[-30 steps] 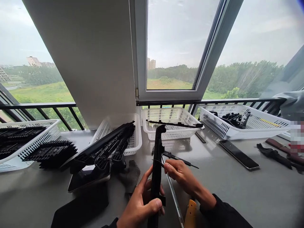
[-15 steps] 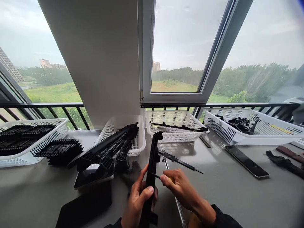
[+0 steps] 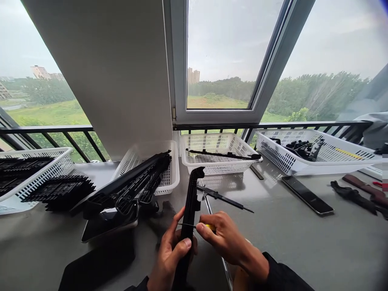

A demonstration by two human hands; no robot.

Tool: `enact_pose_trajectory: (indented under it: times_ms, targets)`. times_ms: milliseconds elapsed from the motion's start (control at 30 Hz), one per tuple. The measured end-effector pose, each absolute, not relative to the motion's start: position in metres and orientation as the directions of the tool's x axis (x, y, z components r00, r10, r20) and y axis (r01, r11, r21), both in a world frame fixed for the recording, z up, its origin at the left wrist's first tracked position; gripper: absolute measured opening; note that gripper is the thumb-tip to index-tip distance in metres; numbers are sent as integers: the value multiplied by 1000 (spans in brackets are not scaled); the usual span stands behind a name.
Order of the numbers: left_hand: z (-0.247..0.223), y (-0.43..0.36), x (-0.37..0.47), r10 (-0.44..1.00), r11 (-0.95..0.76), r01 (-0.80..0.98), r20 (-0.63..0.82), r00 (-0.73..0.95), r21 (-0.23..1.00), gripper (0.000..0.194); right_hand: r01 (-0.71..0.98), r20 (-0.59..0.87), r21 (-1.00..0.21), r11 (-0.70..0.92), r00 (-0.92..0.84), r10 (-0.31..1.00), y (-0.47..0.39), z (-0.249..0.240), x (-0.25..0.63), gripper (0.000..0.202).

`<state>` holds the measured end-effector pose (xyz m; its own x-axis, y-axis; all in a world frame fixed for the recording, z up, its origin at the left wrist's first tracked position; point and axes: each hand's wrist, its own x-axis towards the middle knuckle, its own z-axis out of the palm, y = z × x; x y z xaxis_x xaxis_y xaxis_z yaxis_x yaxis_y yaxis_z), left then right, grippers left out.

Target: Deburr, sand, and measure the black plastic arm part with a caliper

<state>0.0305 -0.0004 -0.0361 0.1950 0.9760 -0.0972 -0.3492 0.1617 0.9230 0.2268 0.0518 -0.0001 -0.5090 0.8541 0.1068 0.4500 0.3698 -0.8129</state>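
My left hand (image 3: 173, 250) is closed around a long black plastic part (image 3: 190, 202), which stands nearly upright with a hooked top end. A yellow-handled tool (image 3: 210, 227) with a thin dark shaft is gripped in my right hand (image 3: 226, 234). Its shaft lies across the part, just above my left thumb, with the tip near my left index finger. The exact kind of tool is hidden by my fingers. Behind the part, a dark caliper (image 3: 224, 197) lies on the grey table (image 3: 291, 250).
White baskets line the back: one with a long black strip (image 3: 222, 154), another (image 3: 315, 166) with small black parts. Long black parts (image 3: 133, 178) lean across a basket at left, beside stacked black pieces (image 3: 60, 192). A phone (image 3: 307, 195) and dark gloves (image 3: 353, 198) lie right.
The tool's shaft now reaches farther left across the black part. Both hands keep their grips. The whole view has shifted slightly, with the scene moving left and up.
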Motion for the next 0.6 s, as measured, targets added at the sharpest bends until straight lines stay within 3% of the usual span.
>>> enact_pose_trajectory:
  times_ms: [200, 367, 600]
  targets:
    - [-33, 0, 33, 980, 141, -351, -79, 185, 926, 85, 487, 80, -808, 332, -468, 880, 49, -4, 229, 61]
    - [-34, -2, 34, 986, 134, -369, -88, 140, 920, 93, 486, 71, -809, 331, -478, 875, 50, -8, 230, 61]
    - [-28, -6, 34, 980, 150, -294, -102, 173, 944, 90, 504, 74, -803, 317, -443, 893, 53, -8, 231, 62]
